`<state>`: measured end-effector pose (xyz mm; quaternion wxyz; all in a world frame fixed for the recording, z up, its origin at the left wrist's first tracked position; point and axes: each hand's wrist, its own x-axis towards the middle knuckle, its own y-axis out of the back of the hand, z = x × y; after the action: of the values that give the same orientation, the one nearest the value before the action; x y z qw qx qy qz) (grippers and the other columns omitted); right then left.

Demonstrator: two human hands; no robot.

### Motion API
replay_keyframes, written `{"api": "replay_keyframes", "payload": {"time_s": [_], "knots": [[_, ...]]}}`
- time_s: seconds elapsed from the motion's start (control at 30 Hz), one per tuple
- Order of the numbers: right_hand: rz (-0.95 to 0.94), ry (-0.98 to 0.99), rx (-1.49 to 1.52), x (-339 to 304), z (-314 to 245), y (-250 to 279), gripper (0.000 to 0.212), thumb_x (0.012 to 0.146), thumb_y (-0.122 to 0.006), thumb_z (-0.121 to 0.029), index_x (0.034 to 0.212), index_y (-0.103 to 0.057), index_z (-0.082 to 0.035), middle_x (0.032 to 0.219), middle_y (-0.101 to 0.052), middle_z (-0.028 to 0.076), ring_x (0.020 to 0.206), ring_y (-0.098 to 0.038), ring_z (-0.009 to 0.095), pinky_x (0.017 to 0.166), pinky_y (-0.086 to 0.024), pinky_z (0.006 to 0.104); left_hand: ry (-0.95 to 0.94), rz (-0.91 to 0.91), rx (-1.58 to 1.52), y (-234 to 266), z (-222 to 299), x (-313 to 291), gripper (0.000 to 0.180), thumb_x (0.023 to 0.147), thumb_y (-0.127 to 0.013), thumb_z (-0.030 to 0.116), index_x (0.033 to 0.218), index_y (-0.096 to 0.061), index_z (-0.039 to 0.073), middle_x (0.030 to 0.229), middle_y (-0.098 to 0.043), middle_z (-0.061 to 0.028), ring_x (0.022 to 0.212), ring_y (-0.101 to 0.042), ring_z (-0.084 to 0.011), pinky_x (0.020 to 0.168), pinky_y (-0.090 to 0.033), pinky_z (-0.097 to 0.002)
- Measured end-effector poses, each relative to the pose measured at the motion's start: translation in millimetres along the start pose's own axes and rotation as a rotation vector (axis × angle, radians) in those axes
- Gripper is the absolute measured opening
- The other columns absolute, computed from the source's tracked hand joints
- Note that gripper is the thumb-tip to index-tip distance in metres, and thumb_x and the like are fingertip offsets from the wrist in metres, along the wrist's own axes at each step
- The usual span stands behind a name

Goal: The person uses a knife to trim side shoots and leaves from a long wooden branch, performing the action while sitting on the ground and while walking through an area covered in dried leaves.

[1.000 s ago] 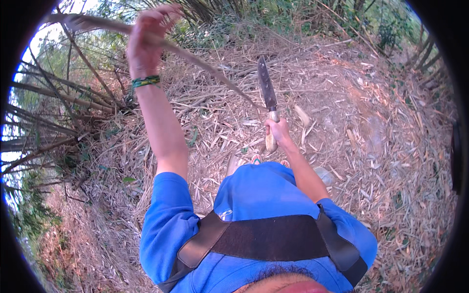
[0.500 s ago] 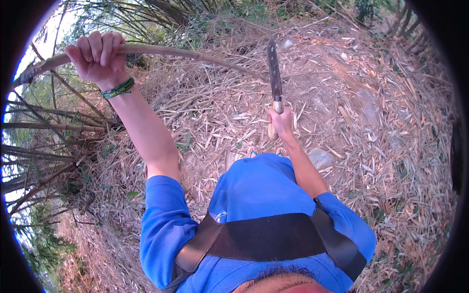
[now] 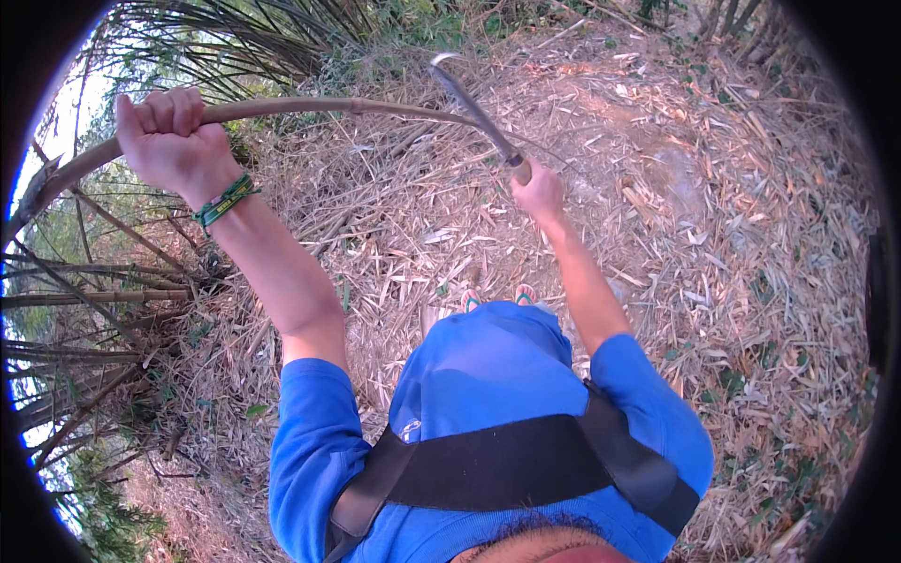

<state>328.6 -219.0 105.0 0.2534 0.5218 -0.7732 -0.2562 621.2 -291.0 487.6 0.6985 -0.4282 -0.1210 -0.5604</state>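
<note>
A long, curved bamboo pole (image 3: pixel 282 107) arches across the upper left, its thin end reaching toward the middle. My left hand (image 3: pixel 178 145), with green bands at the wrist, is closed round the thicker part of the pole. Gripped in my right hand (image 3: pixel 539 195) is a machete (image 3: pixel 474 113) with a long dark blade and a wooden handle. The blade tilts up to the left and crosses the thin end of the pole in the picture; whether they touch I cannot tell.
Dry bamboo leaves and chips (image 3: pixel 648 281) cover the ground. Bamboo stalks (image 3: pixel 103 298) jut out at the left, and a bamboo clump (image 3: pixel 272 38) stands at the far left. My sandalled feet (image 3: pixel 497 297) show below me.
My right hand has moved forward, and the machete has swung from upright to a leftward tilt. My left hand has shifted slightly left and nearer, still holding the pole.
</note>
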Motion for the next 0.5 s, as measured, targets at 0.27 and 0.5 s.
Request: {"api": "replay_keyframes", "payload": {"time_s": [0.27, 0.5], "knots": [[-0.073, -0.498, 0.246, -14, 60, -17, 0.033, 0.071, -0.071, -0.024, 0.093, -0.066, 0.001, 0.081, -0.068, 0.019, 0.075, -0.068, 0.032, 0.067, -0.052, 0.0419, 0.034, 0.136, 0.019, 15, -3, -15, 0.049, 0.102, -0.044, 0.024, 0.058, -0.023, 0.019, 0.048, -0.020, 0.0063, 0.042, -0.016, -0.0072, 0.041, -0.018, -0.0252], [0.181, 0.035, 0.467, 15, -85, 67, 0.013, 0.074, -0.068, -0.011, 0.077, -0.056, -0.006, 0.064, -0.060, 0.010, 0.058, -0.063, 0.016, 0.052, -0.047, 0.0339, -0.043, 0.346, 0.031, -12, 2, -17, 0.047, 0.103, -0.044, 0.022, 0.060, -0.023, 0.018, 0.052, -0.023, 0.0062, 0.043, -0.015, -0.0078, 0.041, -0.019, -0.0261]]}}
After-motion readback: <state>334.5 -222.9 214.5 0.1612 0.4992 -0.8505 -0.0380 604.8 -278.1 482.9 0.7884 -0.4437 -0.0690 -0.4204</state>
